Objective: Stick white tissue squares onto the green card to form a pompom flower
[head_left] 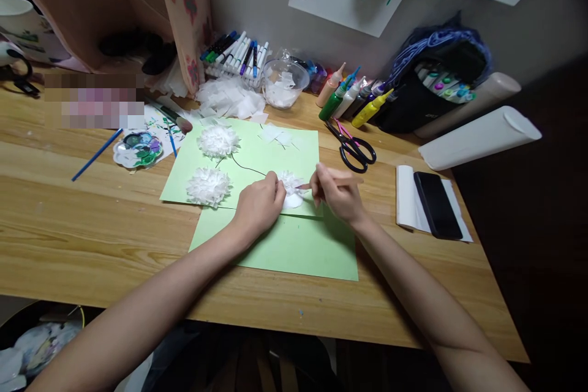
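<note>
My left hand (260, 202) is curled closed on the green paper (257, 187), against the left side of a small white paper flower (291, 182). Its fingertips are hidden, so what they pinch cannot be made out. A slim pencil-like stick (348, 181) is gripped in my right hand (337, 193), its dark pointed end touching or close to the flower's right side. Below that flower lies a round white piece (293, 201). Two fuller white flowers, an upper one (218, 141) and a lower one (208, 187), lie on the left of the sheet, near thin black drawn lines.
A second green sheet (298, 251) lies partly underneath. Black-handled scissors (356, 150) and paint bottles (351, 101) stand beyond my right hand; a phone (437, 205) lies farther right. White paper scraps (229, 100), a clear bowl (285, 82) and a paint palette (138, 149) are behind and left.
</note>
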The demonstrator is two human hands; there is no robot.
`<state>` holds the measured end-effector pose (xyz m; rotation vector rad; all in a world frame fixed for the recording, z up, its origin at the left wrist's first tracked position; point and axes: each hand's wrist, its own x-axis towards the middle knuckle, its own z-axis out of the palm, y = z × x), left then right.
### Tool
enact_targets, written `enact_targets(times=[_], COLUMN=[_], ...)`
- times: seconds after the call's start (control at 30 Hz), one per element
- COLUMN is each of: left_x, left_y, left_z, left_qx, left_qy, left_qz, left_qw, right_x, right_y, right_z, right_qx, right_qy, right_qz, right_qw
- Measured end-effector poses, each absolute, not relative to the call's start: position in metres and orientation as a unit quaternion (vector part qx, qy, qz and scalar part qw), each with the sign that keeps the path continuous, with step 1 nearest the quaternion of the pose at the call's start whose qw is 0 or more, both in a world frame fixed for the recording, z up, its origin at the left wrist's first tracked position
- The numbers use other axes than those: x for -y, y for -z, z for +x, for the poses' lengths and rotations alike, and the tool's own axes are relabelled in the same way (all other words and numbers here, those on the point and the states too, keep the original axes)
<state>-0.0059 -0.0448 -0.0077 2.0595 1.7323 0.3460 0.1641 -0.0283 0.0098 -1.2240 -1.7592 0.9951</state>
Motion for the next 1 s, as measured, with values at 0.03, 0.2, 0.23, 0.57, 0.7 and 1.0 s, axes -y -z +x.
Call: enact_targets(times=[0.03, 0.2, 0.23, 0.57, 0.7, 1.0], left_x=[0.045, 0.044, 0.044, 0.044, 0.044, 0.044], left_y=[0.008, 0.007, 0.007, 0.01, 0.011, 0.01], left_z=[-0.006, -0.006, -0.005, -0.006, -0.005, -0.005], left_qx=[-0.624, -0.63, -0.63, -0.627, -0.626, -0.625], left_qy=[-0.125, -0.119, -0.12, -0.124, -0.129, -0.122], left_qz=[0.741, 0.737, 0.737, 0.739, 0.741, 0.744], left_qw=[0.212, 0.213, 0.213, 0.212, 0.207, 0.2], right_x=[0.032, 0.039, 0.039, 0.036, 0.036, 0.031], right_y=[-0.008, 0.004, 0.005, 0.01, 0.011, 0.01], right_z=[0.165, 0.166, 0.166, 0.164, 0.164, 0.158], right_qx=[0.73, 0.834, 0.838, 0.851, 0.857, 0.778], right_qy=[-0.351, -0.216, -0.206, -0.139, -0.12, -0.218], right_qz=[-0.459, -0.395, -0.393, -0.392, -0.384, -0.462], right_qw=[0.365, 0.317, 0.317, 0.321, 0.322, 0.365])
